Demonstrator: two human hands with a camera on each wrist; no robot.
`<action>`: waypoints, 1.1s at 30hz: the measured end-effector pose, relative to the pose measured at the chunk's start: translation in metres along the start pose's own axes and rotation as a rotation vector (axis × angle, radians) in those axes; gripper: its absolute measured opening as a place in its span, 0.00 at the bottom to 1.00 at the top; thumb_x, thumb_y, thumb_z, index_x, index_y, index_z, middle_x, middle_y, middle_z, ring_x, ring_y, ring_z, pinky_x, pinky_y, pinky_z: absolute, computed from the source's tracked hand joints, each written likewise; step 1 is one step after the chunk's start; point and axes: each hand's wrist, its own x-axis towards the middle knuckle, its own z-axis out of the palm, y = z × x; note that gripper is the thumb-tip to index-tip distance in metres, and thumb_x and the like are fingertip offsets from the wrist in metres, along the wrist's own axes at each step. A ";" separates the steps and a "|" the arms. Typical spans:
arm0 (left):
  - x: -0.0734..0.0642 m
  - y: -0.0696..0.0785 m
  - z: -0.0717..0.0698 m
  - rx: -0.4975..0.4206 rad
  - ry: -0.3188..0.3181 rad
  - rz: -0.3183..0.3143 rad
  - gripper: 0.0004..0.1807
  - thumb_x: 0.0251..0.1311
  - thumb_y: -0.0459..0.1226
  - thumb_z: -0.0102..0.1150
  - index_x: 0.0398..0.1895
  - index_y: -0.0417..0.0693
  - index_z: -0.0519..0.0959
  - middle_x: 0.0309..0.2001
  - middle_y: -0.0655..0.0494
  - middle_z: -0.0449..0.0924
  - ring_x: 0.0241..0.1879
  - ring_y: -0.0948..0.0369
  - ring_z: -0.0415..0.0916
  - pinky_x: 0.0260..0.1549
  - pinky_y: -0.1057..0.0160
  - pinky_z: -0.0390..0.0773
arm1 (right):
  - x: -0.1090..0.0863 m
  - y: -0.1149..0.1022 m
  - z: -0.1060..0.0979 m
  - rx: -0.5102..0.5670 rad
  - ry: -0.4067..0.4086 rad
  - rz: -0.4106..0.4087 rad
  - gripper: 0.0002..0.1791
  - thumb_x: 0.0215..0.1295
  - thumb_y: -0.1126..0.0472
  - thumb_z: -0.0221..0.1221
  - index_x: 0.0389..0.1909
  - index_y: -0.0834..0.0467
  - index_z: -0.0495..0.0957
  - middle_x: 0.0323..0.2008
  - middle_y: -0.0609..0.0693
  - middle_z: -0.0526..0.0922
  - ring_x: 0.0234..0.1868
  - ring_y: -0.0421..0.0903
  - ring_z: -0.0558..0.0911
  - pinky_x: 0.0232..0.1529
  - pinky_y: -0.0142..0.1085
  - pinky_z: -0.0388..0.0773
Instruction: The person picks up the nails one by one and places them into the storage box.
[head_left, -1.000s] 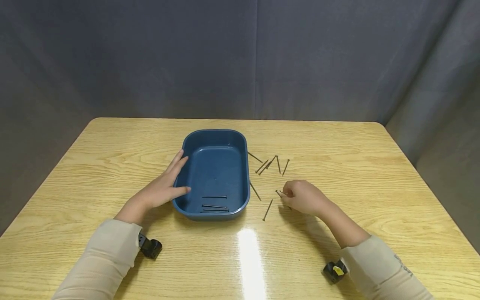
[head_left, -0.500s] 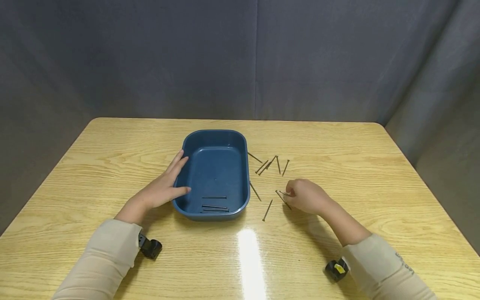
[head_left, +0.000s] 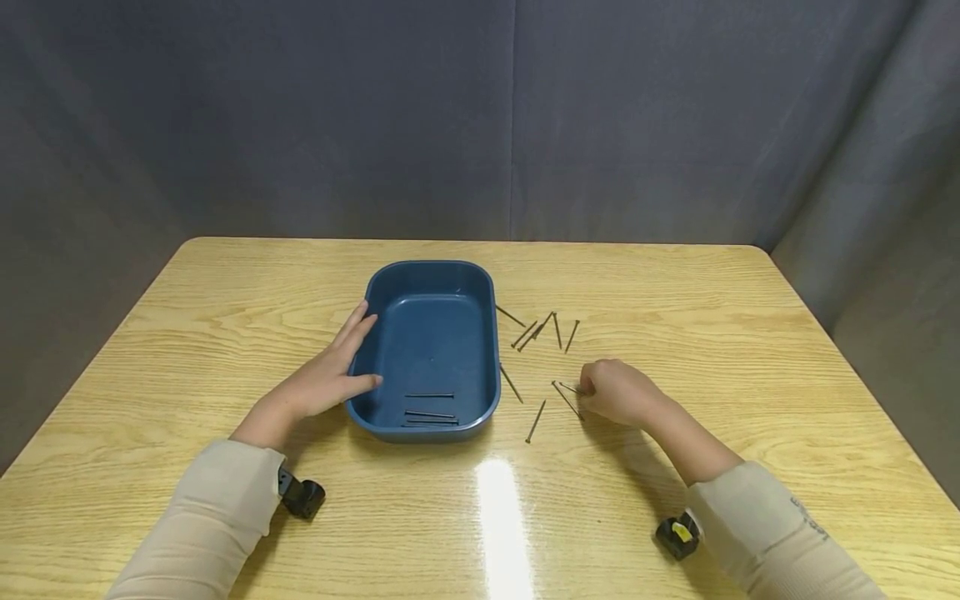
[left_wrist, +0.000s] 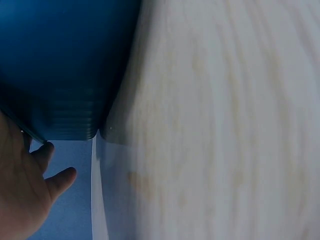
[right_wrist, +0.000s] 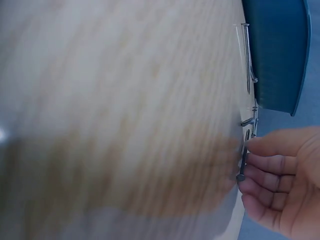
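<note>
A deep blue plastic tub [head_left: 431, 333] stands left of the table's middle, several long metal nails [head_left: 430, 396] lying in its near end. My left hand [head_left: 322, 379] rests on the tub's left rim, fingers spread along it and thumb over the inside. To the right of the tub, my right hand [head_left: 618, 393] is low at the tabletop with fingers curled. Thumb and fingertips pinch a nail [right_wrist: 243, 162], seen in the right wrist view; in the head view the fingers hide part of it. Another nail [head_left: 567, 401] lies just left of these fingertips.
Several loose nails [head_left: 528, 332] lie scattered right of the tub, some crossing. One nail [head_left: 511, 384] lies against the tub's side, and a single nail [head_left: 536, 421] lies nearer me. The wooden table [head_left: 405, 525] ends at a grey curtain [head_left: 510, 125].
My right hand has shifted slightly to the right, uncovering more of the nail beside its fingertips. The left hand and the tub have stayed in place.
</note>
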 end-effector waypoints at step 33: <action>0.000 0.000 0.000 0.031 0.010 -0.020 0.44 0.53 0.45 0.52 0.67 0.52 0.37 0.65 0.66 0.21 0.63 0.50 0.36 0.50 0.41 0.54 | 0.008 -0.011 0.000 0.002 0.138 -0.113 0.07 0.54 0.62 0.54 0.20 0.57 0.69 0.15 0.45 0.68 0.16 0.40 0.64 0.18 0.32 0.60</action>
